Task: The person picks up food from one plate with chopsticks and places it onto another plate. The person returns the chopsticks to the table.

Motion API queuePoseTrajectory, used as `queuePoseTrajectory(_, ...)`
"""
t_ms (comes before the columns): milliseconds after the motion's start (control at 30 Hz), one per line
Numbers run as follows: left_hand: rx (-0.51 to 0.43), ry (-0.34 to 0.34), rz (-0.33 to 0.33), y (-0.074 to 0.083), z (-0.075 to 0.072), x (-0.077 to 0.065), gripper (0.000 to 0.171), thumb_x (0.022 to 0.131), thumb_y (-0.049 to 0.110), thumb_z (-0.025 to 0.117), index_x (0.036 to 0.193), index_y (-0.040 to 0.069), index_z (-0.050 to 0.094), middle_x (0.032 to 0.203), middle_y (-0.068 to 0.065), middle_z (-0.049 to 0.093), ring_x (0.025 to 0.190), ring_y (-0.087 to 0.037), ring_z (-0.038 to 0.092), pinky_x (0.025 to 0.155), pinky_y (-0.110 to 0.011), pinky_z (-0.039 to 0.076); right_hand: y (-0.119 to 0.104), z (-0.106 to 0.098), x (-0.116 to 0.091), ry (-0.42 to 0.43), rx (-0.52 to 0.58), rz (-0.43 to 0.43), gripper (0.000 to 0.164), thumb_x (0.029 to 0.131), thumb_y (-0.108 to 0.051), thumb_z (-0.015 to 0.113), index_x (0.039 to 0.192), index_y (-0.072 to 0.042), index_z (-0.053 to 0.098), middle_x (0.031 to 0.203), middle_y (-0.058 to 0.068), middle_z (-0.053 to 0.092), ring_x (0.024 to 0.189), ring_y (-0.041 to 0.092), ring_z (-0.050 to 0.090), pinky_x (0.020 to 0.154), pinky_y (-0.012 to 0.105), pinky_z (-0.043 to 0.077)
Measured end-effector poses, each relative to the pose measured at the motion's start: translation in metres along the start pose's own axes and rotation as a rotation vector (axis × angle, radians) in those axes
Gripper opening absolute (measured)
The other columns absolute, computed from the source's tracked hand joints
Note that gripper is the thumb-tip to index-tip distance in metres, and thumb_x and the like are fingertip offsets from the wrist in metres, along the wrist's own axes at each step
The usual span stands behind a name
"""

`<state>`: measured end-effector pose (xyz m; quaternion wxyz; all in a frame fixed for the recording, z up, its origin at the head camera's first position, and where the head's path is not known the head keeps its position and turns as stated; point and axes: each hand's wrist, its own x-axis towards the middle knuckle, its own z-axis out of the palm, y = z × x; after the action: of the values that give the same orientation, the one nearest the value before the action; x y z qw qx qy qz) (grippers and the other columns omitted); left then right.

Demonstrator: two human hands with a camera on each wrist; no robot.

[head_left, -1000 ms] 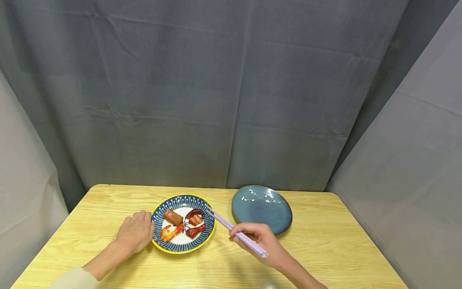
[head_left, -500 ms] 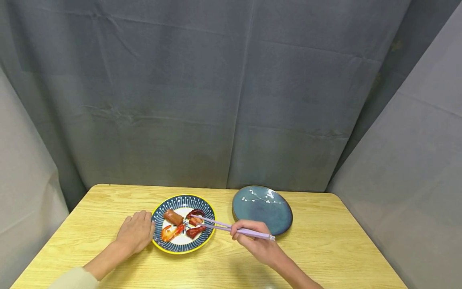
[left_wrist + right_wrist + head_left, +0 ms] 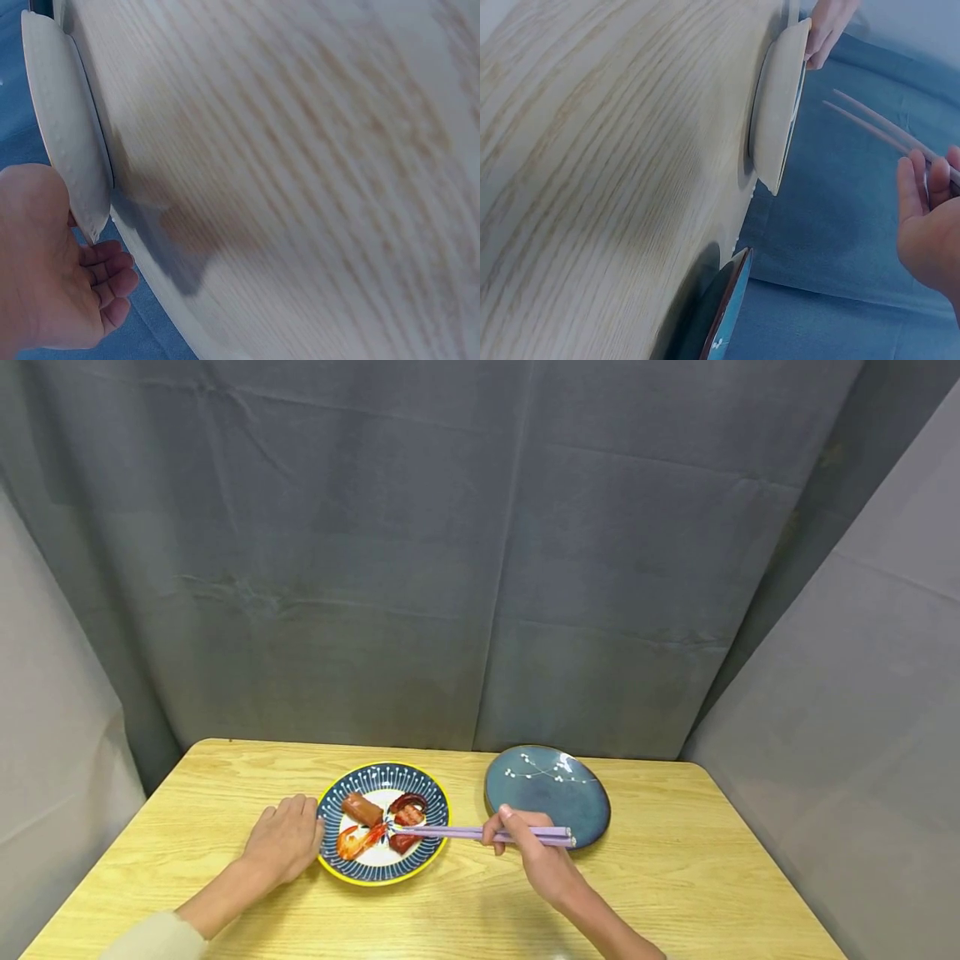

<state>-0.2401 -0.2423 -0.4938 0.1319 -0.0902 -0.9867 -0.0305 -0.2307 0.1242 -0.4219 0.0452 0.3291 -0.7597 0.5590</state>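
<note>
My left hand [image 3: 281, 841] holds the left rim of a blue-and-white plate [image 3: 330, 862] with a yellow edge; in the left wrist view its curled fingers [image 3: 112, 289] meet the rim. On this plate lie a brown sausage-like piece [image 3: 362, 808], a shrimp [image 3: 358, 842], a dark red octopus tentacle [image 3: 408, 802] and a red drumstick-shaped piece [image 3: 405, 843]. My right hand [image 3: 536, 852] grips a pair of lilac chopsticks [image 3: 461, 832], which point left over the plate. Their tips overlap the plate's centre, by the drumstick-shaped piece, with no food between them.
A dark teal plate [image 3: 547, 789] with a white blossom pattern sits to the right, partly behind my right hand. Both plates stand on a light wooden table [image 3: 675, 860]. Grey curtains [image 3: 360, 568] close off the back and sides.
The chopsticks have swung from the plate's right rim, across the octopus tentacle, to the plate's centre. Their tips, spread half a second ago, are now close together. The left hand stays put.
</note>
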Motion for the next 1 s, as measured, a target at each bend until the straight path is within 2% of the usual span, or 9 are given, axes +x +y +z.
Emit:
queuePoseTrajectory(133, -0.007, 0.009, 0.0, 0.0, 0.0, 0.001, 0.016, 0.098, 0.016, 0.052, 0.093, 0.001, 0.05, 0.08, -0.007, 0.041, 0.077, -0.026, 0.046, 0.065, -0.039, 0.038, 0.001, 0.0, 0.001, 0.01, -0.03, -0.017, 0.037, 0.106, -0.01, 0.041, 0.083, -0.01, 0.07, 0.07, 0.007, 0.058, 0.068, 0.019, 0.056, 0.062, 0.03, 0.044)
queuePoseTrajectory(367, -0.008, 0.016, 0.004, 0.0, -0.001, 0.001, 0.015, 0.098, 0.016, 0.052, 0.092, 0.002, 0.049, 0.08, -0.007, 0.04, 0.077, -0.027, 0.046, 0.065, -0.039, 0.038, 0.004, -0.005, 0.005, 0.025, -0.079, -0.025, 0.032, 0.104, -0.008, 0.047, 0.089, -0.01, 0.076, 0.074, -0.007, 0.061, 0.066, 0.015, 0.057, 0.06, 0.029, 0.048)
queuePoseTrajectory(467, -0.011, 0.016, 0.002, 0.0, -0.001, 0.001, 0.015, 0.098, 0.016, 0.051, 0.092, 0.002, 0.05, 0.08, -0.007, 0.04, 0.078, -0.027, 0.046, 0.065, -0.039, 0.037, 0.005, -0.007, 0.007, 0.026, -0.102, -0.028, 0.029, 0.104, -0.009, 0.049, 0.095, -0.01, 0.076, 0.079, -0.005, 0.065, 0.07, 0.013, 0.057, 0.063, 0.027, 0.048)
queuePoseTrajectory(567, -0.008, 0.014, 0.002, 0.0, -0.001, 0.001, 0.015, 0.098, 0.016, 0.051, 0.093, 0.001, 0.05, 0.081, -0.007, 0.041, 0.078, -0.027, 0.047, 0.066, -0.039, 0.038, 0.008, -0.009, 0.01, 0.033, -0.079, -0.02, 0.018, 0.102, -0.008, 0.053, 0.101, -0.007, 0.071, 0.078, 0.002, 0.063, 0.067, 0.009, 0.053, 0.059, 0.023, 0.043)
queuePoseTrajectory(667, -0.008, 0.011, 0.001, 0.0, 0.0, 0.001, 0.016, 0.098, 0.016, 0.051, 0.094, 0.001, 0.05, 0.081, -0.008, 0.041, 0.079, -0.028, 0.047, 0.066, -0.04, 0.038, 0.01, -0.009, 0.013, 0.059, -0.054, -0.01, 0.007, 0.099, -0.007, 0.058, 0.093, -0.008, 0.063, 0.07, 0.01, 0.058, 0.059, 0.005, 0.045, 0.051, 0.021, 0.036)
queuePoseTrajectory(767, -0.013, 0.003, -0.004, -0.001, 0.0, 0.001, 0.015, 0.098, 0.016, 0.051, 0.094, 0.002, 0.05, 0.081, -0.008, 0.041, 0.08, -0.028, 0.047, 0.067, -0.04, 0.038, 0.013, -0.01, 0.015, 0.077, -0.05, -0.024, 0.017, 0.096, -0.007, 0.062, 0.081, -0.012, 0.056, 0.065, 0.014, 0.053, 0.054, 0.003, 0.039, 0.047, 0.021, 0.03)
queuePoseTrajectory(900, -0.02, -0.006, -0.009, -0.001, 0.0, 0.001, 0.015, 0.098, 0.017, 0.05, 0.094, 0.002, 0.05, 0.082, -0.007, 0.041, 0.08, -0.027, 0.047, 0.067, -0.04, 0.038, 0.016, -0.011, 0.017, 0.073, -0.043, -0.058, 0.02, 0.095, -0.006, 0.064, 0.078, -0.014, 0.057, 0.064, 0.006, 0.053, 0.055, 0.003, 0.038, 0.047, 0.021, 0.029)
queuePoseTrajectory(1000, -0.021, -0.006, -0.01, 0.0, 0.0, 0.001, 0.015, 0.099, 0.016, 0.05, 0.093, 0.002, 0.049, 0.081, -0.007, 0.041, 0.079, -0.027, 0.046, 0.066, -0.039, 0.037, 0.018, -0.012, 0.018, 0.065, -0.02, -0.05, 0.019, 0.095, -0.006, 0.066, 0.078, -0.013, 0.06, 0.067, 0.002, 0.056, 0.057, 0.004, 0.041, 0.05, 0.019, 0.032)
